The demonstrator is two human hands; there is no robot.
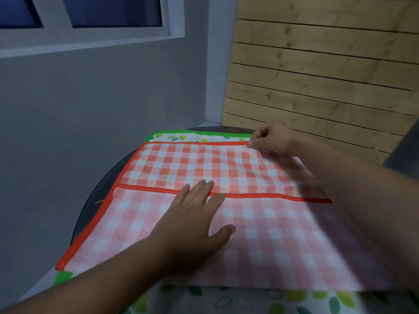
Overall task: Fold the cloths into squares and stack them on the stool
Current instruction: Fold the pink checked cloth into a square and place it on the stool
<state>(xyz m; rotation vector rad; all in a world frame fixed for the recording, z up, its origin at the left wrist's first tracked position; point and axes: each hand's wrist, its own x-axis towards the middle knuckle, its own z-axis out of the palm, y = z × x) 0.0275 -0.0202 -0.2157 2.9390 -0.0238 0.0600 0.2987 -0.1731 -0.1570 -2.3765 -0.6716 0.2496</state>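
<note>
A red-and-white checked cloth (172, 164) with a red hem lies across a round dark stool (99, 189). Its near part is folded over, so the paler underside faces up and a red hem runs across the middle. My left hand (195, 220) rests flat on that folded part, fingers spread, fingertips over the hem. My right hand (272, 138) pinches the cloth's far right corner. Under it lies a white cloth with lemon print and green border (179, 137), showing at the far edge and at the near edge.
A grey wall (90, 98) with a window (90, 12) stands behind the stool on the left. A wooden slatted wall (317, 64) rises on the right. The stool's dark rim shows only at the left and far side.
</note>
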